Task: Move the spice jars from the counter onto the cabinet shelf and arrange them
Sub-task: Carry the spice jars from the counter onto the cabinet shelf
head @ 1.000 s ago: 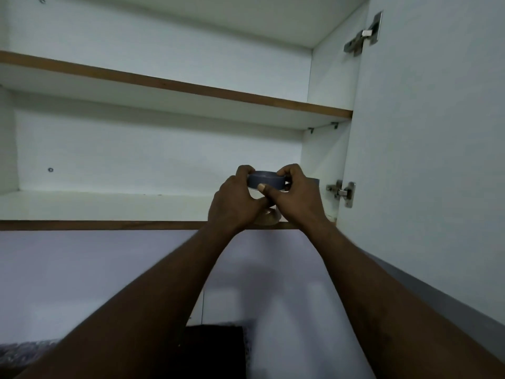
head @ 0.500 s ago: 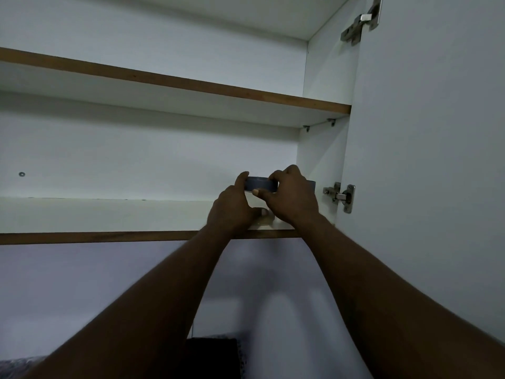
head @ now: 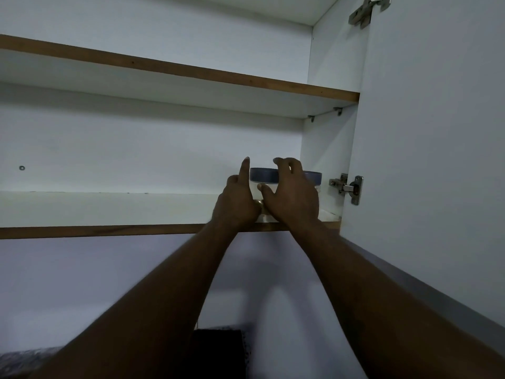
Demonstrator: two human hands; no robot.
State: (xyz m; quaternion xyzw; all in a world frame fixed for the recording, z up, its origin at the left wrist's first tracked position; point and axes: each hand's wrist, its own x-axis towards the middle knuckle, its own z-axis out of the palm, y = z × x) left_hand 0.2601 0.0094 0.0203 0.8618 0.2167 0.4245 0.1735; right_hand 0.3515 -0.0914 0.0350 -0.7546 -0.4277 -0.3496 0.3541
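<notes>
We are reaching up with both arms to the lower shelf (head: 109, 207), right of centre in the frame. Our left hand (head: 236, 202) is resting loosely open beside a jar (head: 263, 176), index finger pointing up along the left edge of its blue lid. Our right hand (head: 293, 191) is hovering open over the front of it, fingers spread and curled above the lid, thumb near the clear body; neither hand is gripping. The jar is standing on the shelf near the front edge, and a second lid (head: 313, 176) is showing just behind the right hand, closer to the hinge (head: 347, 187).

We are judging the main risk to be a knock. The jar is sitting near the lip, so a finger catching the lid while pulling away could tip it forward off the shelf. Pushing it right could bump it into the second jar or the cabinet side. The open door (head: 437, 132) at right is crowding the right forearm.
</notes>
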